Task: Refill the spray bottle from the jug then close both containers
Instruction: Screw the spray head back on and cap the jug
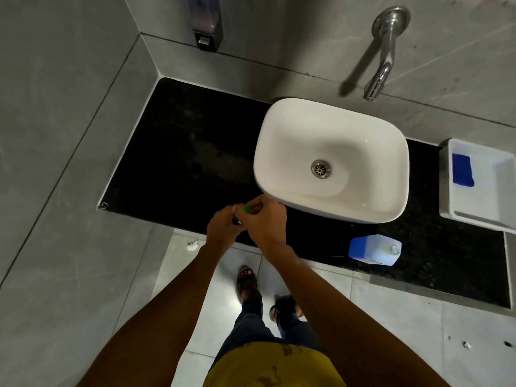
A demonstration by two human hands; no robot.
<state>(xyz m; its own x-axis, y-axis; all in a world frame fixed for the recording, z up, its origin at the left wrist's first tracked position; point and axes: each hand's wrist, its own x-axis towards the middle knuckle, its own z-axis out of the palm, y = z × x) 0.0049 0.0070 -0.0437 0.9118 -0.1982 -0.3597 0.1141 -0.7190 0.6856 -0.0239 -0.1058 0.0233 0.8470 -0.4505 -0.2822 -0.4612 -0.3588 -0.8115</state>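
Both hands (245, 222) grip bottle (246, 209) at counter edge (307, 258).

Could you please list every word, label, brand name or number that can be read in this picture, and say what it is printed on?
No text can be read here.
Jug: blue label area, no legible words.
Yellow shirt: dark marks, too blurred and cut off to read.
Spray bottle: nearly hidden by the left hand and right hand; no label shows.
Soap dispenser: nothing legible.

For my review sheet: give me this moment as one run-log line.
left hand: shut on spray bottle | right hand: at its green top | jug: on counter, right of hands | cap: unclear
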